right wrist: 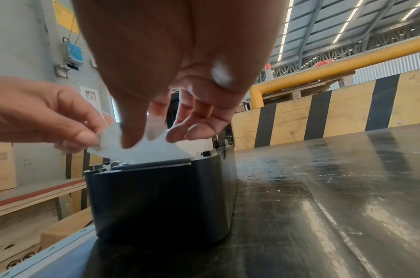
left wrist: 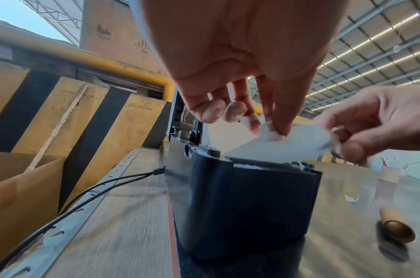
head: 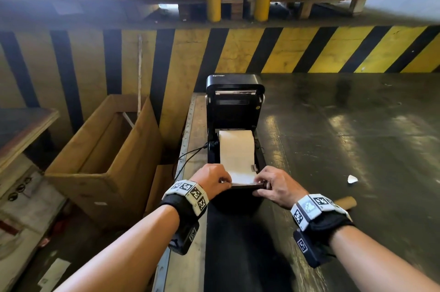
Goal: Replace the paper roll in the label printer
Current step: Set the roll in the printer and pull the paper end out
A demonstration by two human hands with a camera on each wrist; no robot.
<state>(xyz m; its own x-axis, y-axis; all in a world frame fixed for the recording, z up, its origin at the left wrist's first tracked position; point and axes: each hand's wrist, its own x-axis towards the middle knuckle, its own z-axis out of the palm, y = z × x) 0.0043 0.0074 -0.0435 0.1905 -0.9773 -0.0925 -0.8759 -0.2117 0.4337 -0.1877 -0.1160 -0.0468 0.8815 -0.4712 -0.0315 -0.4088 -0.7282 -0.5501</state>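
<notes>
Both forearms reached forward from the near edge of the head view, each wrist wrapped in a band of black-and-white markers. At the near lip of the label printer (head: 234,139) the left hand (head: 213,181) and the right hand (head: 276,186) met on the loose end of the paper roll (head: 237,148). Each grip was clamped on the paper — the left pinching its left corner between thumb and fingertips (left wrist: 281,120), the right pinching the right corner, with its other fingers (right wrist: 194,129) spread loosely above the sheet. Between them the paper's free end lay lifted just over the printer's front edge.

That roll sat in the open bay of the black printer, its white web running toward the near side. Behind it the lid (head: 235,98) stood upright at the far end. A black cable (left wrist: 104,186) ran off from the printer's left side.

On the dark, glossy bench (head: 357,136), an empty cardboard core (left wrist: 397,224) lay on its side to the near right of the printer, apart from it. A small white scrap (head: 352,179) lay farther right, and a rubber band (right wrist: 252,177) rested on the bench beside the printer. Left of the bench stood an open cardboard box (head: 104,156) — backed by a yellow-and-black striped wall (head: 285,48).
</notes>
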